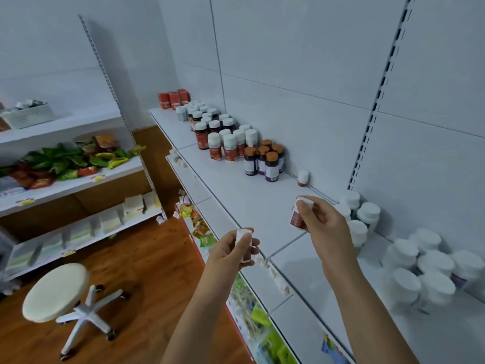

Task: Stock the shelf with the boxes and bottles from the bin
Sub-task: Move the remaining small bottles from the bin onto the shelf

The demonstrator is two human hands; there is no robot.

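Fingers of the right hand (324, 227) curl round a small bottle (298, 215) with a white cap and a dark red label, holding it upright over the bare middle of the shelf (244, 203). Nearer the body and to its left, the left hand (233, 249) grips a second white-capped bottle (244, 245), carried just off the shelf's front edge.

Just beyond the right hand, against the back wall, stands a lone bottle (303, 177) of what looks like the same kind. I judge the step in hand to be setting the right-hand bottle down beside it to start a row. To do that well, keep the bottle upright, lower it until its base sits flat, place it close beside the lone one with the label facing forward, and only then loosen the fingers.

Farther left of that stand the orange-capped bottles (263, 160), then white-capped ones (225, 143), then red boxes (174, 98) at the far end. To the right of the right hand, large white jars (420, 261) crowd the back; a wrist swinging that way could knock them. The bin is not in view. Below the left hand, well apart, a stool (56, 291) stands on the floor.
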